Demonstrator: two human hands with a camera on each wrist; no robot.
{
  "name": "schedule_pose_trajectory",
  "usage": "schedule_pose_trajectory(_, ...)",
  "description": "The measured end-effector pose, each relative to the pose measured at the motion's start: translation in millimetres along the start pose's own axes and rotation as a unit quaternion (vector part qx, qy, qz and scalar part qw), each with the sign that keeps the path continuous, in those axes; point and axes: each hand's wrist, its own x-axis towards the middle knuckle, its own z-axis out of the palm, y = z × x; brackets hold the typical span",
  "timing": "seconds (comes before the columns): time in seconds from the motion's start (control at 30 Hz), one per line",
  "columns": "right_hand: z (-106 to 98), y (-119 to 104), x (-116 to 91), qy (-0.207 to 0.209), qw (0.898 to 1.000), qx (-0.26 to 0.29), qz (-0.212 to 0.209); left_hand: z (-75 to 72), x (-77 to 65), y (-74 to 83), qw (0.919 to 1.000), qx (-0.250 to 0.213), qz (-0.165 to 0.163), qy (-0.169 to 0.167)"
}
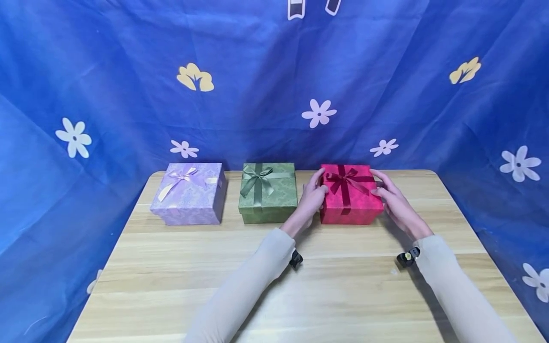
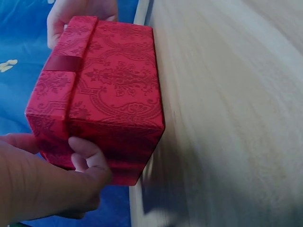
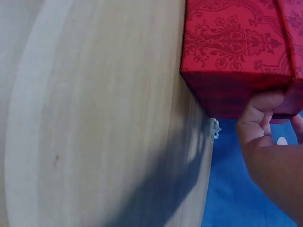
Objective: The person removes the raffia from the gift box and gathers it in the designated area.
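Note:
A red gift box [image 1: 360, 202] with a dark red ribbon and bow on its lid stands at the back right of the table. My left hand [image 1: 311, 204] grips its left side, and my right hand [image 1: 400, 207] holds the right side. In the left wrist view, the left thumb [image 2: 87, 150] presses against the box's end just below the lid edge. The right wrist view shows the right thumb [image 3: 265, 101] bent against the opposite end, under the lid's rim. The lid sits on the box. Some fingertips of both hands are hidden behind it.
A green gift box [image 1: 274, 195] with a green bow stands left of the red one. Farther left is a lilac gift box [image 1: 193, 205] with a pale bow. All three line the back of the wooden table [image 1: 334, 286], before a blue flowered cloth [image 1: 257, 95].

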Motion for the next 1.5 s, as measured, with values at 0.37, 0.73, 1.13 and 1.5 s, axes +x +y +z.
schedule_pose_trajectory(0.37, 2.1, -5.3, -3.6, 0.012, 1.0, -0.003, 0.01, -0.4, -0.9, -0.7, 0.9996, -0.018, 0.018, 0.014)
schedule_pose_trajectory(0.73, -0.9, -28.2, -5.4, 0.032, 0.999, 0.0, -0.013, -0.8, -4.4, 12.7, 0.9962, -0.016, 0.081, 0.028)
schedule_pose_trajectory(1.13, 0.5, -45.5, -32.0, 0.017, 0.992, 0.12, -0.042, -14.5, -34.4, 32.0, 0.9971, -0.055, 0.027, -0.046)
schedule_pose_trajectory(1.5, -1.1, -58.9, -57.0, 0.007, 0.981, 0.189, 0.04, -31.6, -52.1, 40.5, 0.9977, -0.024, 0.018, -0.061)
